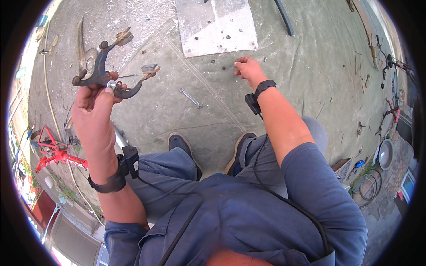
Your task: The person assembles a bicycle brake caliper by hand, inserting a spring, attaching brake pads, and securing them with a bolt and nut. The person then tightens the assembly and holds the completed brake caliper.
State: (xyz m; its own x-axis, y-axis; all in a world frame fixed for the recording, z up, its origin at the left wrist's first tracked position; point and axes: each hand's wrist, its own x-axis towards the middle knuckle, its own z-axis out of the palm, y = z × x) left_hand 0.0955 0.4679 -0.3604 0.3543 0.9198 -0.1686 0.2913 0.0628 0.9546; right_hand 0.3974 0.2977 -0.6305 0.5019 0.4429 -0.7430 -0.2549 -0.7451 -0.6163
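A dark, worn bicycle brake caliper (101, 75) is raised off the ground at the left, its two arms spread and a brake pad at each arm's end. My left hand (94, 113) grips it near the pivot bolt, thumb by the bright round bolt head. My right hand (250, 72) hovers over the green ground sheet (155, 111), its fingers curled together; whether anything small is between them does not show. Close to those fingertips lies a small dark nut (223, 68). A combination wrench (191, 98) rests on the sheet between my hands.
A pale board (217, 26) with several small nuts lies ahead. Beyond my right hand is a dark strip (284, 17). A red frame (57, 155) stands at the left. At the far right are a grey basin (385, 155) and a coiled hose (369, 188).
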